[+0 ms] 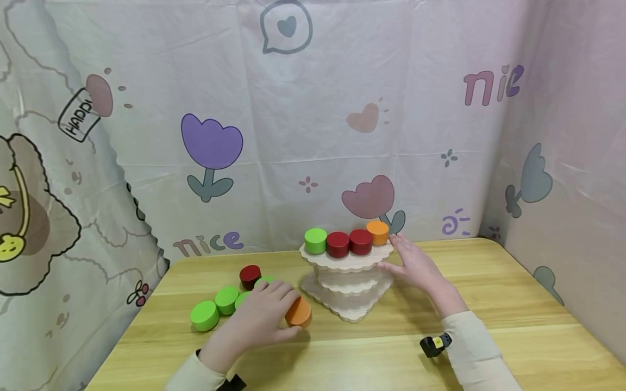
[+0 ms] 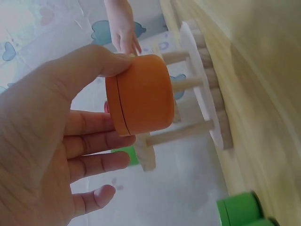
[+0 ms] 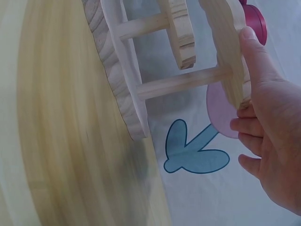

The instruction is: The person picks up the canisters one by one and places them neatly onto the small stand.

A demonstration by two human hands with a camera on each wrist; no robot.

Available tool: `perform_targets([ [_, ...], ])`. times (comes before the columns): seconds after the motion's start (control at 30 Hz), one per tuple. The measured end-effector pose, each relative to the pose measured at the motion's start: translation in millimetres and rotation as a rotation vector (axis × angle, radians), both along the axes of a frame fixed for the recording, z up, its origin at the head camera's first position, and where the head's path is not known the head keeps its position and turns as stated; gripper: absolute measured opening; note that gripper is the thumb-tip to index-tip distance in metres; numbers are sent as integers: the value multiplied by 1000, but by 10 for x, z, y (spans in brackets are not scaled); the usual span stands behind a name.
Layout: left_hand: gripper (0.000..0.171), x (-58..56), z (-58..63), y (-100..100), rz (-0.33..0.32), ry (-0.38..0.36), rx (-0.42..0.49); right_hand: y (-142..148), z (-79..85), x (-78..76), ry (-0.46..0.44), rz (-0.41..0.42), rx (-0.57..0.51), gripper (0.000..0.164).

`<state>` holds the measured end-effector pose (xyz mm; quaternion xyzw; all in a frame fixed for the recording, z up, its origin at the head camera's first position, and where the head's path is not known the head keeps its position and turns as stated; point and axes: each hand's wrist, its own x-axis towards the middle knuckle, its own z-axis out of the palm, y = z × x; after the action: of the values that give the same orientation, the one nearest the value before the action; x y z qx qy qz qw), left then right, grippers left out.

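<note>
My left hand (image 1: 254, 320) pinches an orange round lidded box (image 2: 143, 96) between thumb and fingers, above the table. A thin seam runs round the box near one end. My right hand (image 1: 418, 269) grips the right edge of the top shelf of a pale wooden tiered stand (image 1: 345, 264); its thumb (image 3: 254, 54) lies along the scalloped edge. On that shelf stand a green round box (image 1: 315, 241), two dark red round boxes (image 1: 338, 245) and another orange round box (image 1: 377, 232). My left hand partly hides several green round boxes (image 1: 205, 315) behind it.
One more dark red round box (image 1: 250, 276) stands on the wooden table (image 1: 371, 358), left of the stand and near the green ones. Wooden posts (image 3: 183, 82) join the stand's shelves. A printed cloth (image 1: 293, 125) hangs behind the table and along both sides.
</note>
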<state>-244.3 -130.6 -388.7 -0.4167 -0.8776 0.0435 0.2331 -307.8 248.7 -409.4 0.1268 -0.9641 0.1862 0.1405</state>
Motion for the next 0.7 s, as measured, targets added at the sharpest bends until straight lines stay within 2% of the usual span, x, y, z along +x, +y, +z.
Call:
perform_targets([
  [0.4,58,-115,62,320,-13,-36,-9,85,-21,-19,27,46,-33,78],
  [0.7,56,-164,112,519,17,-94,-24,93,-26,-35,21,41,-31,75],
])
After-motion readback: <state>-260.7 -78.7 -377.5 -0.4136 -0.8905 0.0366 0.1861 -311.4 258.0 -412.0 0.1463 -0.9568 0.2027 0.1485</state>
